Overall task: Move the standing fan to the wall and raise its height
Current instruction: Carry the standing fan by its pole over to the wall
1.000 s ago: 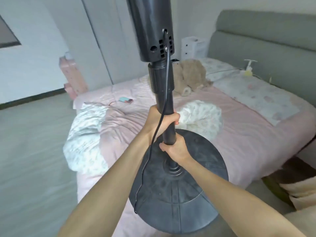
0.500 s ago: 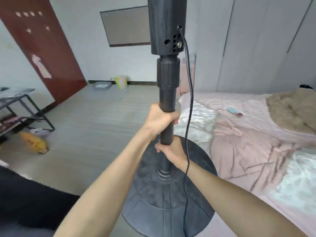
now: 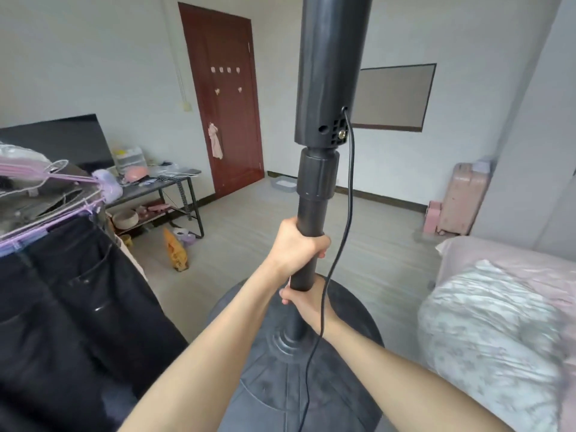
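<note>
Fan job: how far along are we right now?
Done: the fan is picked up, left hand above right hand on its pole. In hand: carrying it across open floor, cord dangling. Left: set it by the wall, then loosen the collar and raise it.

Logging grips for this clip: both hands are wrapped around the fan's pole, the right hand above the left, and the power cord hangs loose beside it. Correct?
Not quite. In the head view the left hand is the upper one; the right hand grips the pole below it. The power cord does hang loose beside it.

Red door (image 3: 229, 101) (shut), pink suitcase (image 3: 464, 198)
</note>
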Action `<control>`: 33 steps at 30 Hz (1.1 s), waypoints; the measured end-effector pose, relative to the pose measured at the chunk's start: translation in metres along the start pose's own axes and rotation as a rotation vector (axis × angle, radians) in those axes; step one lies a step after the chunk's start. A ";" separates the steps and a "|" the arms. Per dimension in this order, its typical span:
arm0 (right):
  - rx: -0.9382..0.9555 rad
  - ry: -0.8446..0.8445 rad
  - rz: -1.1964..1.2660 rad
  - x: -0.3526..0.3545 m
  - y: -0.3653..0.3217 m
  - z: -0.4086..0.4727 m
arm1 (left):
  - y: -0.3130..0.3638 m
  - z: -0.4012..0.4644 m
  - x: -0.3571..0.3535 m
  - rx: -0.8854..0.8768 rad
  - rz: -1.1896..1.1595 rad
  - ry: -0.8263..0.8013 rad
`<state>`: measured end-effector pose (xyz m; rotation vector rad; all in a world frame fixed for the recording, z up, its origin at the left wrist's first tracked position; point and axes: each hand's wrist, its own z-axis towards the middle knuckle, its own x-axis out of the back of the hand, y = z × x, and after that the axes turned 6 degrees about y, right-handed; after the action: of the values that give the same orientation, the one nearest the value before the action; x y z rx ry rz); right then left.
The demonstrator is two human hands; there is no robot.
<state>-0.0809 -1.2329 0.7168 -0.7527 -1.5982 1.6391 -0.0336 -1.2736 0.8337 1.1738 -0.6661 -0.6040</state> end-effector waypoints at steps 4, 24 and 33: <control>0.012 -0.019 -0.046 -0.047 -0.012 0.048 | -0.009 0.049 0.048 -0.005 0.015 0.024; 0.016 0.053 -0.068 -0.102 0.015 0.416 | -0.109 0.406 0.063 0.023 -0.018 0.050; -0.046 0.021 0.004 -0.133 0.028 0.587 | -0.163 0.587 0.065 0.057 0.005 -0.001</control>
<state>-0.4849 -1.6796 0.7161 -0.7946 -1.6260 1.5968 -0.4398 -1.7324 0.8304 1.2242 -0.6909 -0.5852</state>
